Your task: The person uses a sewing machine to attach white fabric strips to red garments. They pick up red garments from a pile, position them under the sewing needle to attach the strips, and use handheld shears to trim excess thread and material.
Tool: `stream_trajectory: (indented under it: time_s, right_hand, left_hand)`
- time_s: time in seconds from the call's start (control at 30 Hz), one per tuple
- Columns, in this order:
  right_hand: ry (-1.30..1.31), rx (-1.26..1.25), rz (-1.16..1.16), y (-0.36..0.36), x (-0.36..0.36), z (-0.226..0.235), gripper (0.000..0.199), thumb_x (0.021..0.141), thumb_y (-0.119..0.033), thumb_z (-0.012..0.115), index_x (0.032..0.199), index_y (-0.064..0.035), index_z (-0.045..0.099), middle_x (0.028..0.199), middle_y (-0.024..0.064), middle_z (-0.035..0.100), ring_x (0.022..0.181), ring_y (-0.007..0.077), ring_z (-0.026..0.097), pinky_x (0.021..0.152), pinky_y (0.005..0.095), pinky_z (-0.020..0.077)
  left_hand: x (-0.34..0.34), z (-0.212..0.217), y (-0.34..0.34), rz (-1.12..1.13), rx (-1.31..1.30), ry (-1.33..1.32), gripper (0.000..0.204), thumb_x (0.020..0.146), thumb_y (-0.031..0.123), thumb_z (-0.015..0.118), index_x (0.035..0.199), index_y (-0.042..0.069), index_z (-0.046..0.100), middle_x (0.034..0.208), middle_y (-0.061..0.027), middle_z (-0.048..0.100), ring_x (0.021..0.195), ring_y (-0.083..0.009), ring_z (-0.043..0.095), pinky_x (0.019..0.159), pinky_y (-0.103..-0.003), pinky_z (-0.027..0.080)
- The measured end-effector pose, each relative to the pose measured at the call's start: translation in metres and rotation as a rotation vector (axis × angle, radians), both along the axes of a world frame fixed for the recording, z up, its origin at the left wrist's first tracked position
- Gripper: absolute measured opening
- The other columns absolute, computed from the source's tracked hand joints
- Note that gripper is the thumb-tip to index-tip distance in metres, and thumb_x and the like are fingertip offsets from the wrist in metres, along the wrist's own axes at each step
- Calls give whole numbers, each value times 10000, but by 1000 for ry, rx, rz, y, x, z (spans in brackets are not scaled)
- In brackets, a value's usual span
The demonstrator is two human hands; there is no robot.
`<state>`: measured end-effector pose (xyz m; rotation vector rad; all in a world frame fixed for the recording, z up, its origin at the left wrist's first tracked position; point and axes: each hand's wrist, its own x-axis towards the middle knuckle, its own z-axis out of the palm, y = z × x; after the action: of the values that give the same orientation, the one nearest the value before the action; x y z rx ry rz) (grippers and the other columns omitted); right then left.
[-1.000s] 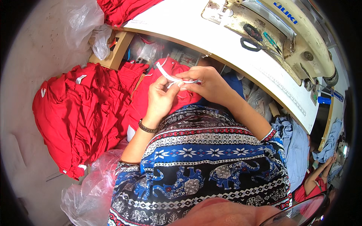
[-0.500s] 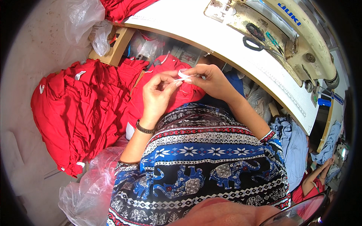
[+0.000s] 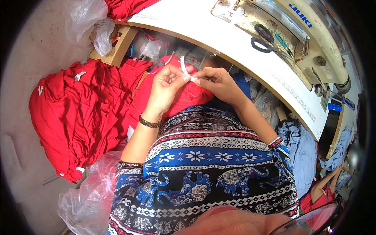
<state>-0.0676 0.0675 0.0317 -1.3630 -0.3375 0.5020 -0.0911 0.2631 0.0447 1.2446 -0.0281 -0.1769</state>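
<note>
A narrow white fabric strip (image 3: 183, 64) is pinched between both hands above my lap, its loose end curling upward. My left hand (image 3: 166, 86) grips it between thumb and forefinger, the other fingers curled. From the right, my right hand (image 3: 219, 83) pinches the strip's lower end, fingertips close to the left thumb. Beneath the hands a red garment (image 3: 147, 100) lies over my lap, with a thin white thread on it. The strip's short end is partly hidden by the fingers.
A heap of red garments (image 3: 82, 117) with small white labels lies at left, a clear plastic bag (image 3: 90, 196) below. On the white table (image 3: 184, 23) are a sewing machine (image 3: 325, 43) and black-handled scissors (image 3: 261, 45). Blue cloth (image 3: 301, 156) hangs at right, near another person's arm (image 3: 323, 188).
The strip was looped between my fingertips; now a longer end stands up above the left thumb. My left fingers have shifted slightly, and the whole view has moved a little.
</note>
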Motion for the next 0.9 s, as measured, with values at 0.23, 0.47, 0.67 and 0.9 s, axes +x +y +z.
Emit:
stream_trajectory:
  time_s: [0.23,0.47,0.67,0.9]
  right_hand:
    - [-172,-212,-83,2,-2,3,193,868,-128,685,958,42,681,866,82,692,789,90,626,708,241,496]
    - [-188,-181,-189,3,-6,-12,194,860,-163,692,921,21,686,818,83,669,747,121,633,668,260,498]
    - [-214,-60,-325,1,-8,-32,152,886,-134,665,933,10,681,840,53,644,762,108,607,687,254,486]
    - [86,279,-369,2,-18,-62,156,936,-95,606,1005,37,654,906,31,662,827,64,584,760,222,476]
  left_hand:
    - [5,-11,-7,121,83,-74,189,852,-60,650,943,34,514,917,-140,683,896,-178,674,798,-281,546]
    - [14,-3,-11,46,228,-43,283,842,-71,653,1037,32,475,883,-108,680,892,-173,673,805,-278,536]
    - [50,2,-23,3,573,-182,359,811,0,705,1110,18,508,923,-77,641,859,-127,623,742,-251,509]
    - [146,44,-144,-374,912,-919,274,839,127,628,1076,-7,593,1093,-218,606,985,-343,608,882,-395,479]
